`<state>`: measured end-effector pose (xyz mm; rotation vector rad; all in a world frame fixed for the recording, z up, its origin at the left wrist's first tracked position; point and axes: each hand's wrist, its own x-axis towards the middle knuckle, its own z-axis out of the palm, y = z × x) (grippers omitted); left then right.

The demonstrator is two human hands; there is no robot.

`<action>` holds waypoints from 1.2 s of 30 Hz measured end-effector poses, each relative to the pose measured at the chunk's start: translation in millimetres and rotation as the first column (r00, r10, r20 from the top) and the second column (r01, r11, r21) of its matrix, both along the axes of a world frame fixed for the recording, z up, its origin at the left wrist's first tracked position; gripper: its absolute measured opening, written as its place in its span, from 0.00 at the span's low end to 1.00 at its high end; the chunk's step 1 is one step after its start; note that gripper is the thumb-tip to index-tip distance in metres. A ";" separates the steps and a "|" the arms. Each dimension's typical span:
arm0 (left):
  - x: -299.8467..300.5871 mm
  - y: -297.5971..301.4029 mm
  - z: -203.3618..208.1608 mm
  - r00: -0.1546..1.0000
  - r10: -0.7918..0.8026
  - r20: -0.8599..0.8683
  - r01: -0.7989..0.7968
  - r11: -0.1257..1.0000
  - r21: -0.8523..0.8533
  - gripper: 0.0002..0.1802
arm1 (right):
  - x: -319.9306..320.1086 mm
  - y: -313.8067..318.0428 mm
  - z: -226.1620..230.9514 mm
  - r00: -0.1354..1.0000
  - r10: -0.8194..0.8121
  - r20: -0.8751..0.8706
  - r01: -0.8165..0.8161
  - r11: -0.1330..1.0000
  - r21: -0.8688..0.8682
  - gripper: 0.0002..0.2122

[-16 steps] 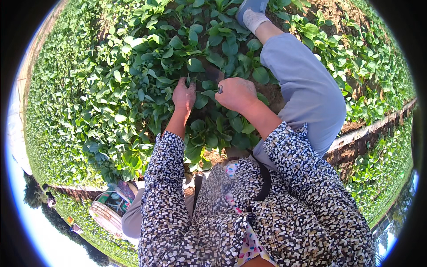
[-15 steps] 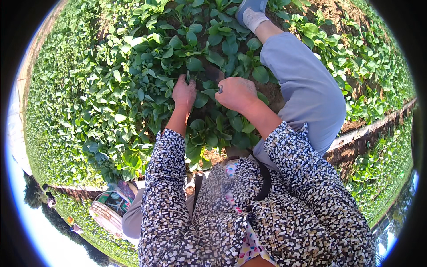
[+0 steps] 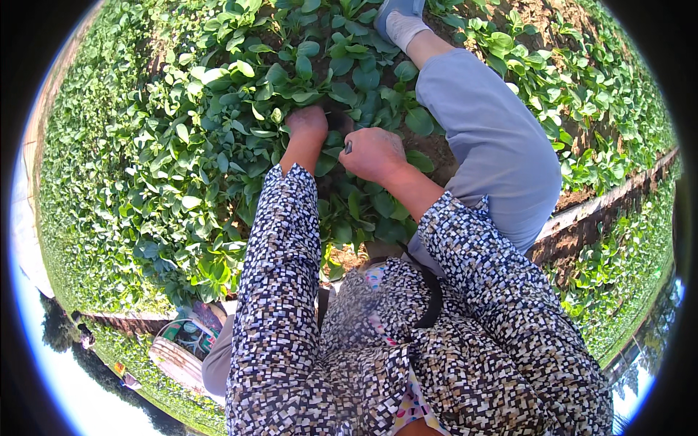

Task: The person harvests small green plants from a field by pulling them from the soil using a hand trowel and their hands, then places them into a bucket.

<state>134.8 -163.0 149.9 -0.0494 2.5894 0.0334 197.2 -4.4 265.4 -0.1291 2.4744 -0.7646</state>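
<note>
My left hand [image 3: 307,122] reaches down among the leafy green plants [image 3: 291,78]. Its fingers are hidden by foliage and by the hand itself, so what they touch does not show. To its right, my right hand [image 3: 372,154] is closed in a fist around the handle of a broad-bladed knife [image 3: 336,120]. The end of the handle pokes out beside the thumb. The dark blade points in between the stems, close to my left hand, and its far part is in shade and partly covered.
My bent right leg [image 3: 494,123] and shoe [image 3: 396,14] stand on the right among the plants. Behind on the left lies a pale bucket [image 3: 178,360] with things inside. A low ridge [image 3: 603,207] borders the bed at right. More crops spread all around.
My left hand has pushed farther forward and deeper into the leaves, its fingers now out of sight. My right hand with the knife has shifted slightly to the left.
</note>
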 end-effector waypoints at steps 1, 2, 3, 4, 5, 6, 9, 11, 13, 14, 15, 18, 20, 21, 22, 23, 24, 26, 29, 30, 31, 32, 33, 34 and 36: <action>0.5 -2.2 -1.9 0.999 0.021 0.024 -0.021 1.000 0.004 0.14 | 0.6 -1.2 -1.0 1.000 -0.011 0.015 0.011 1.000 -0.005 0.11; -1.6 -2.5 -3.2 0.998 0.041 0.045 -0.041 0.999 0.009 0.15 | -0.3 -1.2 -3.5 0.997 -0.078 0.030 0.079 0.996 -0.043 0.11; -3.6 -3.8 -3.7 0.996 0.061 0.066 -0.062 0.998 0.014 0.16 | -1.6 -1.4 -6.3 0.989 -0.143 0.047 0.147 0.986 -0.080 0.11; -5.9 -7.9 -4.2 0.997 0.069 0.030 -0.071 0.996 0.059 0.18 | -3.4 -0.4 -8.8 0.976 -0.206 0.067 0.213 0.970 -0.117 0.12; -3.7 -14.0 -5.3 0.981 0.194 -0.021 -0.190 0.974 0.125 0.19 | -5.9 -1.1 -6.3 0.972 -0.215 0.092 0.224 0.968 -0.110 0.11; -0.4 -19.9 -6.4 0.946 0.317 -0.063 -0.300 0.933 0.197 0.20 | -9.2 -0.9 -3.9 0.968 -0.223 0.116 0.235 0.967 -0.102 0.11; 1.3 -57.0 -10.3 0.678 0.731 -0.078 -0.561 0.583 0.588 0.26 | -12.6 -5.6 6.4 0.964 -0.223 0.147 0.240 0.965 -0.107 0.12; -1.7 -67.4 -0.9 0.522 0.834 0.180 -0.582 0.194 0.790 0.27 | -15.5 -2.8 9.6 0.960 -0.239 0.144 0.256 0.960 -0.113 0.12; -3.7 -72.4 4.7 0.678 0.724 0.126 -0.623 0.475 0.621 0.23 | -17.6 -2.6 14.1 0.956 -0.258 0.138 0.277 0.950 -0.141 0.12; -6.7 -69.0 10.1 0.822 0.568 0.035 -0.524 0.730 0.439 0.22 | -17.2 -2.9 12.6 0.963 -0.229 0.144 0.248 0.960 -0.132 0.12; -8.7 -66.1 15.8 0.930 0.367 -0.005 -0.357 0.908 0.218 0.22 | -16.3 -2.4 10.2 0.968 -0.199 0.151 0.219 0.968 -0.123 0.12; -1.3 -50.0 24.0 0.944 0.319 0.079 -0.323 0.945 0.041 0.23 | -9.4 -7.6 13.8 0.990 -0.085 0.116 0.094 0.993 -0.074 0.12; -3.4 -46.3 26.5 0.949 0.253 0.191 -0.250 0.967 -0.039 0.23 | -7.7 -10.2 16.5 0.996 -0.023 0.086 0.027 0.999 -0.044 0.11; -2.7 -42.9 26.9 0.957 0.232 0.174 -0.231 0.973 -0.029 0.22 | -7.9 -10.3 16.7 0.997 -0.005 0.077 0.007 0.999 -0.036 0.11; -1.6 -38.4 26.7 0.965 0.212 0.157 -0.211 0.977 -0.020 0.21 | -8.0 -10.1 16.7 0.997 0.014 0.069 -0.012 1.000 -0.027 0.11; -1.6 -35.1 27.8 0.972 0.194 0.135 -0.194 0.981 -0.015 0.21 | -9.0 -10.8 17.7 0.997 0.022 0.069 -0.020 1.000 -0.021 0.11; -1.3 -31.8 25.6 0.986 0.127 0.113 -0.125 0.992 -0.022 0.20 | -9.7 -11.2 18.4 0.997 0.029 0.068 -0.028 1.000 -0.015 0.11; 0.0 -29.7 17.7 0.998 -0.011 0.070 0.014 0.999 -0.044 0.19 | -10.1 -13.9 17.5 0.997 0.048 0.058 -0.048 0.999 -0.010 0.11; -5.5 -41.0 1.9 0.984 -0.120 0.135 0.134 0.986 -0.102 0.24 | -6.5 -19.7 9.7 0.998 0.053 0.043 -0.052 0.998 -0.024 0.11; -3.5 -43.7 -2.3 0.990 -0.086 0.110 0.093 0.994 -0.065 0.23 | -4.8 -20.8 7.7 0.998 0.032 0.049 -0.030 0.999 -0.035 0.11; -0.5 -47.3 -6.0 0.995 -0.049 0.088 0.052 0.998 -0.027 0.22 | -2.9 -21.3 5.9 0.998 0.013 0.055 -0.010 0.999 -0.048 0.11; 0.9 -51.0 -8.2 0.998 -0.012 0.061 0.012 1.000 0.010 0.21 | -2.7 -20.9 4.8 0.996 -0.018 0.083 0.023 0.997 -0.067 0.11; 3.4 -54.9 -10.3 0.999 0.008 0.044 -0.008 1.000 0.005 0.21 | -2.9 -20.9 3.6 0.993 -0.046 0.111 0.056 0.995 -0.087 0.12; 6.8 -59.2 -12.1 0.999 0.030 0.027 -0.030 1.000 0.000 0.21 | -3.1 -21.4 2.5 0.988 -0.071 0.140 0.087 0.990 -0.108 0.12; 8.3 -53.9 -3.0 0.993 0.106 -0.046 -0.104 0.994 0.040 0.22 | -5.0 -17.9 -4.5 0.983 -0.126 0.133 0.142 0.983 -0.114 0.12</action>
